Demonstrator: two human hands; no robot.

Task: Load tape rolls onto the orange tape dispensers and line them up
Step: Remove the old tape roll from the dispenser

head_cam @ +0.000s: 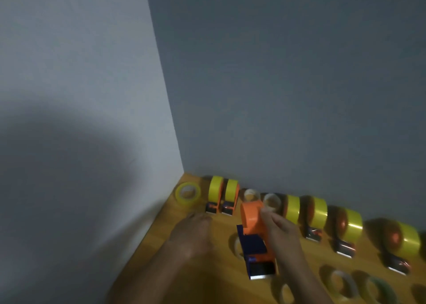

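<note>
My right hand (280, 232) grips an orange tape dispenser (252, 220) with a blue handle and a toothed blade, lifted just above the wooden table (214, 278). No roll sits on it. My left hand (192, 237) hovers blurred beside it with fingers relaxed, holding nothing. Two loaded dispensers with yellow rolls (223, 194) stand side by side at the back left. Several more loaded dispensers (319, 213) run along the wall to the right. A loose yellow roll (187, 193) lies flat in the corner. A clear roll (236, 245) lies partly hidden behind the held dispenser.
Two clear rolls (272, 201) stand against the back wall behind the held dispenser. More loose rolls (343, 283) lie along the front right of the table. Grey walls close the corner at left and back.
</note>
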